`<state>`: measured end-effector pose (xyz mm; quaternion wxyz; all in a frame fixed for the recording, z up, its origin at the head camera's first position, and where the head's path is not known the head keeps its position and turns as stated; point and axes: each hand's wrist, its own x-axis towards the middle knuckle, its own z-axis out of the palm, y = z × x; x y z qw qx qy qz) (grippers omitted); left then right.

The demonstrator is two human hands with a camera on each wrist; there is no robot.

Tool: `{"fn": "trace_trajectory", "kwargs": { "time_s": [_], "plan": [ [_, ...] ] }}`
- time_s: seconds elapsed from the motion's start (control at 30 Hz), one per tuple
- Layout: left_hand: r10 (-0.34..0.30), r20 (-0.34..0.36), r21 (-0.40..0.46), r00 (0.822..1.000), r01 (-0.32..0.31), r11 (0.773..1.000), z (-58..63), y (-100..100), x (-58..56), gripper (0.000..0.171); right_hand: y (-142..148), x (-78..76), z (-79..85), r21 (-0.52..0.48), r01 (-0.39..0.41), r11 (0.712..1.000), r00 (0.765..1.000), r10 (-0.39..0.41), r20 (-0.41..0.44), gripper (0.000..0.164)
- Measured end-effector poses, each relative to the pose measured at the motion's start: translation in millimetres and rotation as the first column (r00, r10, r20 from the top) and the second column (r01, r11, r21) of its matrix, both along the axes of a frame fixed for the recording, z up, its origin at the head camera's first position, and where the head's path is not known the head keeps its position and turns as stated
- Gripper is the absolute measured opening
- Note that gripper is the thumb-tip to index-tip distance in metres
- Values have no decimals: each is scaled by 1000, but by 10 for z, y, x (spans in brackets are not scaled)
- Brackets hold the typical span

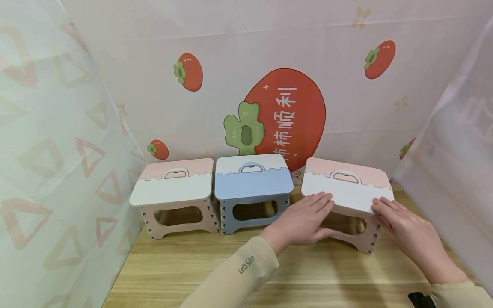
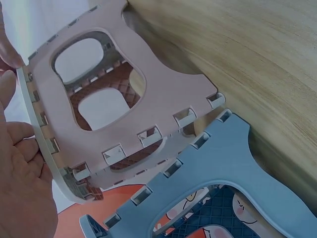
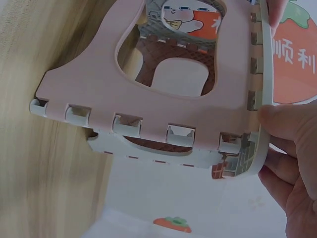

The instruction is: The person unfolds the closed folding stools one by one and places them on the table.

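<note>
A pink and white folding stool (image 1: 358, 199) stands at the right, turned at an angle, its front panel and side hinges visible in both wrist views. On the left front part of its seat rest the fingers of my left hand (image 1: 304, 218), fairly straight, with the thumb lower, in front of the stool. My right hand (image 1: 410, 226) holds the right front corner; in the right wrist view the thumb (image 3: 280, 119) lies against the seat's edge and the other fingers are on its far side. A blue and white folding stool (image 1: 254, 184) stands left of my left hand.
Another pink and white folding stool (image 1: 173, 190) stands at the far left, close beside the blue one. All stand on a wood-grain tabletop (image 1: 185, 273). Behind is a printed cloth backdrop (image 1: 231, 55), with a cloth side (image 1: 57, 128) on the left and another on the right.
</note>
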<state>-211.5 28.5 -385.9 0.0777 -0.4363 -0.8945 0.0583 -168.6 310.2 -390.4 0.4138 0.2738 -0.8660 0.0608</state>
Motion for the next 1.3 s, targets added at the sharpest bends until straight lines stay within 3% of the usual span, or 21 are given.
{"fn": "trace_trajectory", "kwargs": {
  "time_s": [0.57,0.9,1.03,1.07,1.13,1.3],
  "plan": [
    [36,11,-37,999,-36,999,-7,66,0,80,-54,-178,-35,-46,87,995,992,-82,98,74],
    [54,-27,-60,998,-56,997,8,95,-4,79,-49,-257,-66,-31,90,995,989,-86,118,77],
    [70,-24,-62,997,-71,996,15,104,-12,79,-60,-275,-82,-8,105,994,983,-103,153,28],
    [77,-21,-58,997,-78,995,17,104,-12,78,-65,-281,-86,-3,109,994,981,-107,163,26],
    [93,-17,-58,996,-94,994,20,104,-10,78,-79,-291,-94,5,117,993,976,-116,182,46],
    [115,-17,-62,993,-116,991,32,111,-21,78,-97,-309,-109,15,119,993,972,-120,200,53]
  ]
}}
